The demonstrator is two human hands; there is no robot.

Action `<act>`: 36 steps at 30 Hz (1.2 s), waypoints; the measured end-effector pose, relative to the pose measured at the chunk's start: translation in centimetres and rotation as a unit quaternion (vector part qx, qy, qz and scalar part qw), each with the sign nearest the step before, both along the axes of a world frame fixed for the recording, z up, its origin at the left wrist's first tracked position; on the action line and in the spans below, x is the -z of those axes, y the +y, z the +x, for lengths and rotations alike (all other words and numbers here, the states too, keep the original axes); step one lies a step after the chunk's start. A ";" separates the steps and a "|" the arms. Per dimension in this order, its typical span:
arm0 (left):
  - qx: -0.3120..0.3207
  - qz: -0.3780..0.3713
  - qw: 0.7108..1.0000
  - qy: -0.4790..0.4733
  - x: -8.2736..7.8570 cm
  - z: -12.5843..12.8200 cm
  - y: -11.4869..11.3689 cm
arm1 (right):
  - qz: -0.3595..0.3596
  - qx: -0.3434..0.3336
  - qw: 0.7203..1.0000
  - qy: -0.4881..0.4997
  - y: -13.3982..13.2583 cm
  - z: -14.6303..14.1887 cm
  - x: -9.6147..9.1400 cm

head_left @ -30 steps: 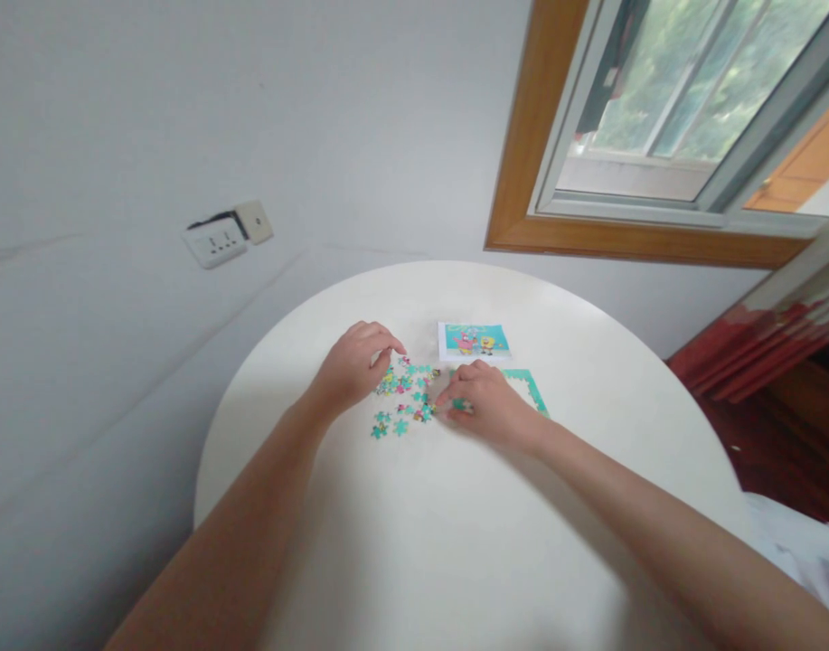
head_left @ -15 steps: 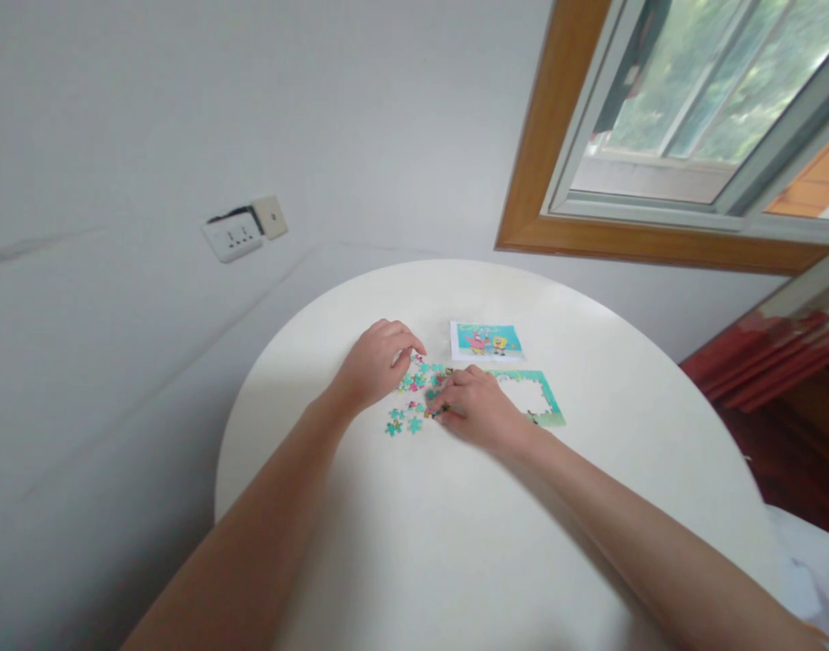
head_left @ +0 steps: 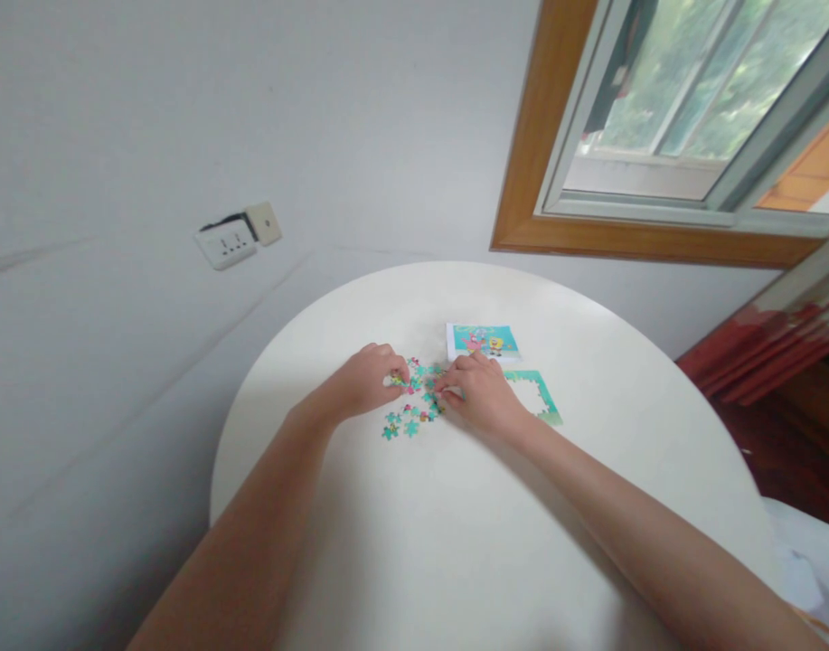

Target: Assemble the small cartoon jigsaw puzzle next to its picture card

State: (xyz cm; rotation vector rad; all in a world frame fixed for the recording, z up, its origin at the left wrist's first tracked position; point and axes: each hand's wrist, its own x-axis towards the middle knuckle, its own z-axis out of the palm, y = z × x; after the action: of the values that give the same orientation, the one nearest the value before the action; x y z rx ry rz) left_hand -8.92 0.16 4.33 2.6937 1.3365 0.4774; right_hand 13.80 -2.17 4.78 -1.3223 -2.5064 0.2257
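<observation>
Small jigsaw puzzle pieces (head_left: 411, 429), mostly teal with bits of pink and yellow, lie loose in a cluster on the white table. At the cluster's left side my left hand (head_left: 370, 380) is closed, thumb and forefinger pinching a puzzle piece. My right hand (head_left: 480, 391) reaches in from the other side, its thumb and fingers closed on a piece at the cluster's right edge. Its fingers hide some of the pieces. Partly behind that hand lies a teal puzzle frame (head_left: 551, 409) with a white middle. A picture card (head_left: 482, 340) with cartoon figures lies just beyond.
The round white table (head_left: 400, 542) stands close to the wall. A wall socket (head_left: 225, 244) is at the left, and a wood-framed window (head_left: 658, 241) at the upper right. Red curtain cloth (head_left: 759, 357) hangs on the right.
My left hand has come down and nearer to me, its fingers now closing among the pieces. My right hand has moved slightly away from me, towards the picture card.
</observation>
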 end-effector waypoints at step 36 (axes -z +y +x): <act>-0.108 -0.041 0.993 0.016 1.1 -0.2 0.3 | -0.055 0.018 0.998 -0.014 7.8 -4.7 0.3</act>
State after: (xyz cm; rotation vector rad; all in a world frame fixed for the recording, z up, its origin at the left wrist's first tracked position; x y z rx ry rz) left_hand -9.09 0.49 3.26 2.5154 1.6285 0.3885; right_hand 9.14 5.59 4.48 -1.4210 -2.5221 0.3447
